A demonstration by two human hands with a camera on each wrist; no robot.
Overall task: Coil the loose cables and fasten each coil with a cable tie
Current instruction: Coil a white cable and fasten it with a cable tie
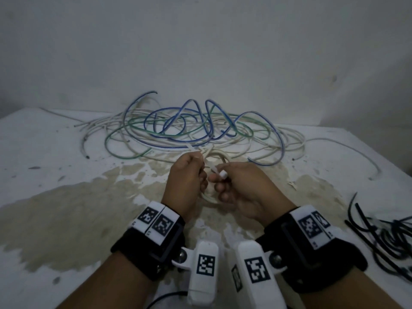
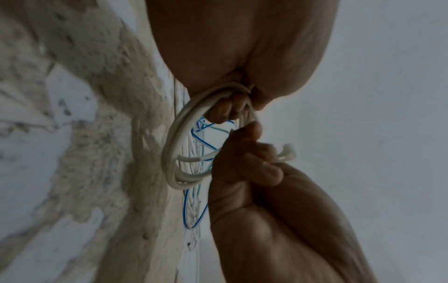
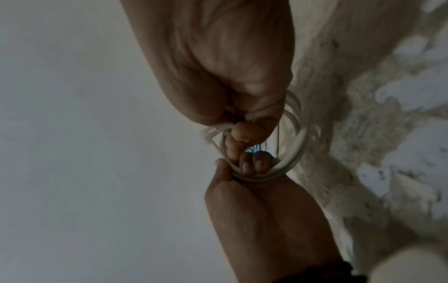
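Coil (image 1: pixel 210 198) of white cable sits between both hands, just above the table (image 1: pixel 66 152). The left hand (image 1: pixel 186 177) has its fingers curled through the coil and pinches the tie (image 1: pixel 206 162). The right hand (image 1: pixel 240 186) has its fingers curled round the coil and the tie's head. Past the fingertips lies a loose pile (image 1: pixel 189 128) of white, blue and green cables. Black cables (image 1: pixel 383 235) lie off to the right.

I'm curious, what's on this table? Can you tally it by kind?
White cable coil, held by left hand and right hand: 1
Cable tie: 1
Tangled pile of blue, green and white cables (strands uncountable): 1
Black cable bundle: 1
Total: 4
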